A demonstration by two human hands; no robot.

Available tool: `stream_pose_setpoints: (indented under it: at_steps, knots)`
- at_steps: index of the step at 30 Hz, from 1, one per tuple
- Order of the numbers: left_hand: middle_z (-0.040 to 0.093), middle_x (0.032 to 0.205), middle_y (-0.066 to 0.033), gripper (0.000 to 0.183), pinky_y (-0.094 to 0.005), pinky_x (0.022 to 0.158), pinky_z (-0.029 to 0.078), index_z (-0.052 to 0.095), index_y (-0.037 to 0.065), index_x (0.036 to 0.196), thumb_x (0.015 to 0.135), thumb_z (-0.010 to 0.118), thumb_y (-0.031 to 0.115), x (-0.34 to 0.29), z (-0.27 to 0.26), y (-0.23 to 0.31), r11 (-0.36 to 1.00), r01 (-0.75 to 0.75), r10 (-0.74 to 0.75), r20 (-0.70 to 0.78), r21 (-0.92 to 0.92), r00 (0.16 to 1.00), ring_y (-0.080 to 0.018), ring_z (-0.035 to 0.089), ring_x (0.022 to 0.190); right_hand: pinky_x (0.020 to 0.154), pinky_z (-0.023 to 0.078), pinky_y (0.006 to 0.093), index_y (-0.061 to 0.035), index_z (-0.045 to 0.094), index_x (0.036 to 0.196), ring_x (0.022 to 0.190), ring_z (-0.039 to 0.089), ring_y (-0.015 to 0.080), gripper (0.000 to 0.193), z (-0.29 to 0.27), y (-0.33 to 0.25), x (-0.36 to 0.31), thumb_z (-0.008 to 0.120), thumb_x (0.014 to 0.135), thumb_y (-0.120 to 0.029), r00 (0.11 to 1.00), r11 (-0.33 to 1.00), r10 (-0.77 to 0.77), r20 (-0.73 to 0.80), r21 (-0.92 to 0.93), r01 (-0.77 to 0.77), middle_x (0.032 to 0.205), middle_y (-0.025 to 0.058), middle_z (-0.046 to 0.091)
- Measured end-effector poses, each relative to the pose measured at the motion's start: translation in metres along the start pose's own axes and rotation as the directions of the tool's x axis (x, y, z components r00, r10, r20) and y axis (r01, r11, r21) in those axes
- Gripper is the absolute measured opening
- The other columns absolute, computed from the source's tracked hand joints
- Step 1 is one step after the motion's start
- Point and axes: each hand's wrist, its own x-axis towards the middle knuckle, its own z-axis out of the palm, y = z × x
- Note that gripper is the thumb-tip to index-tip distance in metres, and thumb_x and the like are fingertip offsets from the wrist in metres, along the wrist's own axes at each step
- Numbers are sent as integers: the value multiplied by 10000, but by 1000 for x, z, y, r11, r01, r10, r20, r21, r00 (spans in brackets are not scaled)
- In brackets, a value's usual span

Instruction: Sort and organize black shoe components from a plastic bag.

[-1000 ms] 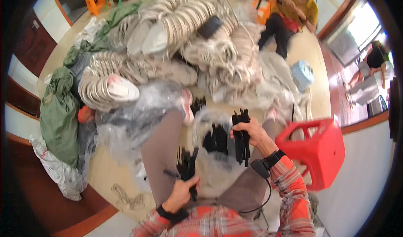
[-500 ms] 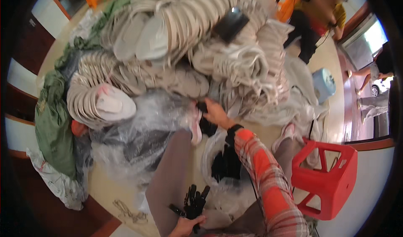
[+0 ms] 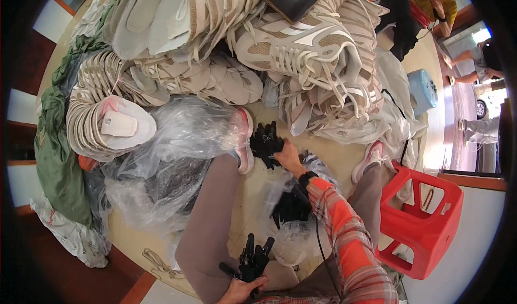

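My left hand point(image 3: 245, 290) is closed around a bunch of black strap-like pieces point(image 3: 253, 261) with small shiny bits, held low by my left thigh. Farther forward, my right hand point(image 3: 290, 158) has its fingers on a similar black bundle point(image 3: 265, 144), just right of my left pink shoe point(image 3: 246, 137). Fingertips and part of that bundle overlap, so the exact grip is partly hidden. Below my right wrist, a clear plastic bag point(image 3: 272, 196) holds more black pieces point(image 3: 291, 207).
Strings of beige shoe uppers point(image 3: 307, 53) are piled ahead, with a dark phone point(image 3: 296, 0) on top. Clear plastic sheeting point(image 3: 177, 129) lies left. A red stool point(image 3: 425, 218) stands right, a blue bucket point(image 3: 423, 91) beyond. Another person point(image 3: 404, 18) sits at the far right.
My right hand has drawn slightly back and to the right, and the black bundle at it now shows spread out. The view has shifted closer to the pile. My left hand keeps its hold.
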Motion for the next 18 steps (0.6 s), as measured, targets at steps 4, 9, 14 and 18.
stream_pose_setpoints:
  at_steps: [4,9,14,18]
  knots:
    - [539,648,1,163,-252,504,385,585,51,793,808,662,195,12,3,0,1000,10,-10,-1,-5,1000,-84,484,571,749,456,459,43,414,1046,864,561,431,545,12,-18,31,696,608,-119,977,998,-64,-205,-28,59,900,265,560]
    - [552,671,-3,180,-258,502,385,591,46,810,801,671,208,13,5,-2,999,-32,33,-19,26,999,-90,487,565,813,424,460,43,340,1139,1005,478,446,651,34,-16,38,719,649,-157,933,968,-165,-320,-236,91,1062,286,480]
    - [554,677,-6,190,-253,501,385,584,38,825,797,675,202,13,9,3,1000,-14,14,-48,-5,999,-94,487,562,963,327,433,71,254,1270,1167,333,428,927,32,-6,37,772,613,-329,976,998,-23,-219,-63,9,1249,272,366]
    - [557,663,-2,183,-252,501,392,593,34,816,797,675,196,11,15,7,1000,5,-6,-63,-17,998,-99,499,560,1026,254,414,76,207,1305,1204,313,413,1034,20,14,43,787,570,-363,953,987,-157,-261,-67,145,1298,268,329]
